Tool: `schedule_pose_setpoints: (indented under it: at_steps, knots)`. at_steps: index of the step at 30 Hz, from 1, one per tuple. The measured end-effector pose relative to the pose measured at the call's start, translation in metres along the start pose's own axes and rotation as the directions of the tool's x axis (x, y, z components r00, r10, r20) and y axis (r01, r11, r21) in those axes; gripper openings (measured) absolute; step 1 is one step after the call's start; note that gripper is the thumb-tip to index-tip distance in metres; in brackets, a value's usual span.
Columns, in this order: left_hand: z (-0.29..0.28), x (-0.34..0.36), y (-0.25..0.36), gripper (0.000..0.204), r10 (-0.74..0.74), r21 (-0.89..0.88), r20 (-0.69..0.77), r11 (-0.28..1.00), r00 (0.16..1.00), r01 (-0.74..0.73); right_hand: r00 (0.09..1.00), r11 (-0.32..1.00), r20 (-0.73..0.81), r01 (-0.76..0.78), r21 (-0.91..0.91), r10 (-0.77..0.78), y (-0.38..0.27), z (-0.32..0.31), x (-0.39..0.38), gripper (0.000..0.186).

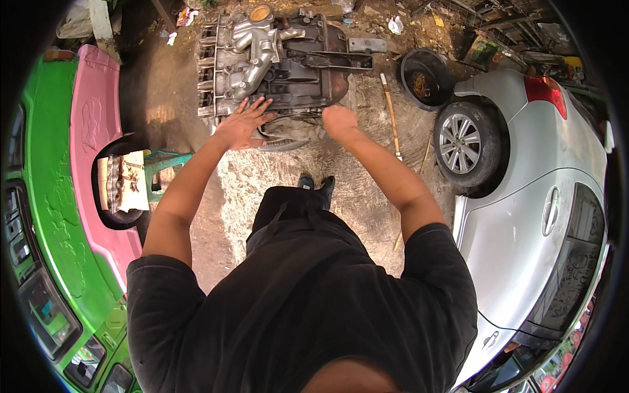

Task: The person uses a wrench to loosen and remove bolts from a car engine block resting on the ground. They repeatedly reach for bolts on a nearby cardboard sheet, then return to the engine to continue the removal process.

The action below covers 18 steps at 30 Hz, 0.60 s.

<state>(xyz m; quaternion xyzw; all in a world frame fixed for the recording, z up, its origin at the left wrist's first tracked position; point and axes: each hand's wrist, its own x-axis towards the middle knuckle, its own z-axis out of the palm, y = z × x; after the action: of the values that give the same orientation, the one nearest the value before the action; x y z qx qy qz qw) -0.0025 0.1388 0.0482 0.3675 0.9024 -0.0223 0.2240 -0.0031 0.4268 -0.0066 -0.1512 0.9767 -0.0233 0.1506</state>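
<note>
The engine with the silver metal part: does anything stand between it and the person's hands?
Nothing visible does. The left hand lies spread on the near side of the engine; the right hand is closed at its near right corner, its exact contact hidden. The black basin and stick lie farther right.

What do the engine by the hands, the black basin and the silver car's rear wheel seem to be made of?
Engine: metal, probably cast; ribbed, grey, partly darkened surfaces.
Black basin: likely plastic; its wall looks smooth, with slight sheen.
Rear wheel: spokes look like silvery metal, perhaps alloy; the dull black tyre appears to be rubber.
</note>
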Motion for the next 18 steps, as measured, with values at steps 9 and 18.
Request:
schedule_pose_setpoints:
  at_steps: [9,18]
  knots:
    - [-0.002,0.003,0.0,0.088,0.007,-0.02,-0.007,1.0,1.0,-0.007,0.999,0.999,0.004,-0.037,0.018,0.037,0.02,0.024,-0.003,0.022]
    - [-0.003,0.003,0.0,0.083,0.01,-0.039,0.029,0.999,1.0,-0.008,0.985,0.964,-0.102,-0.112,0.241,0.139,0.035,0.058,-0.007,0.04]
